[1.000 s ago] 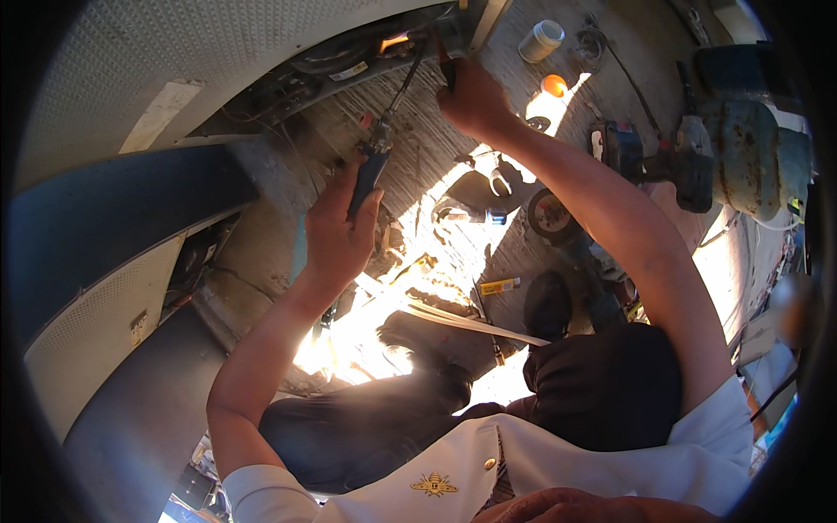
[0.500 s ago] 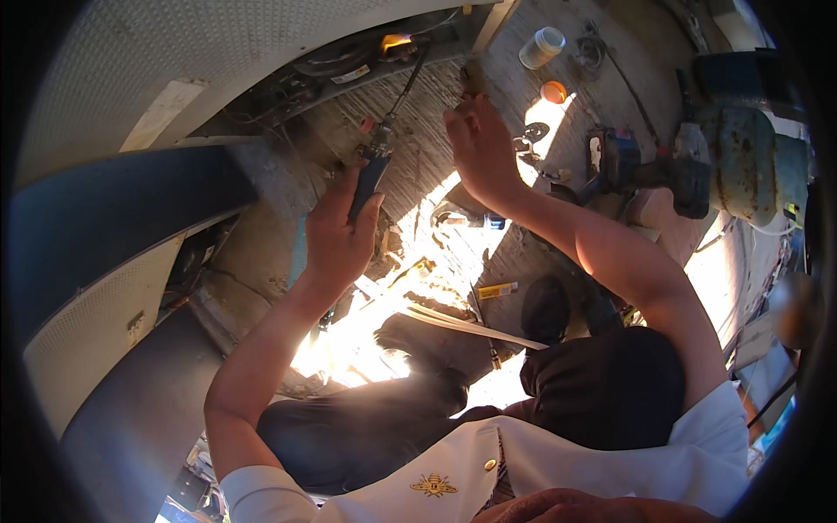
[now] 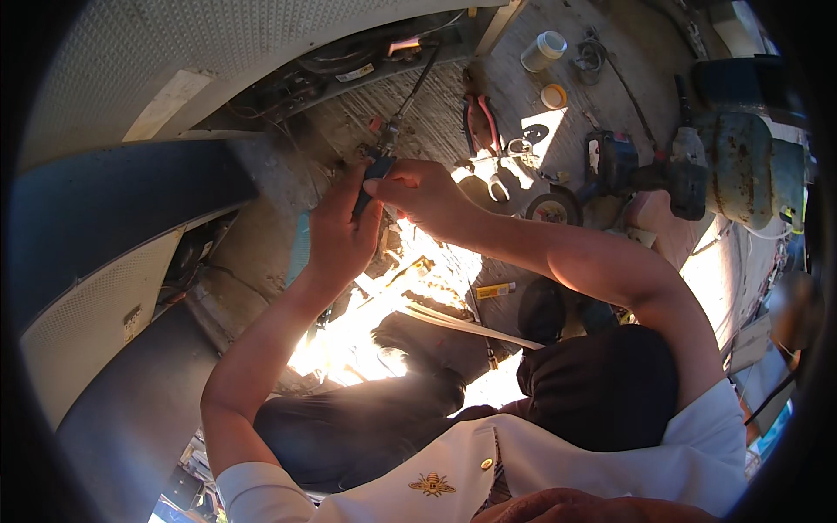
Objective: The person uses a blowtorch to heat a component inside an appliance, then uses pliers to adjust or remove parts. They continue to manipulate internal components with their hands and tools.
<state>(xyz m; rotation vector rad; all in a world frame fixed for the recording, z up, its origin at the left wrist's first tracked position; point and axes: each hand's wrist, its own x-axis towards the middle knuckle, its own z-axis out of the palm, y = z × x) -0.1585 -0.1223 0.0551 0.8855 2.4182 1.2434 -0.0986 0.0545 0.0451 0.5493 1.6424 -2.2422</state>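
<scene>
My left hand [image 3: 340,231] is closed round the dark handle of a gas torch [image 3: 389,131]. The torch's thin metal tube slants up toward a flame [image 3: 404,44] at the open base of a pale appliance [image 3: 349,65]. Fingers and thumb of my right hand [image 3: 427,199] are pinched on the same handle, just above my left hand's grip; the exact contact is partly hidden. Pliers [image 3: 482,129] with red and black handles lie on the floor beyond my right hand, apart from it.
A clear jar [image 3: 543,51] and an orange lid [image 3: 554,96] stand near the pliers. To the right are a cordless power tool [image 3: 610,157], a cutting disc [image 3: 555,208] and a rusty greenish tank [image 3: 741,166]. Pale strips [image 3: 462,324] and a yellow packet [image 3: 496,290] lie before my knees.
My right hand has moved left and nearer, away from the pliers, onto the torch handle. The pliers now lie uncovered on the floor. My left hand and the torch have barely moved.
</scene>
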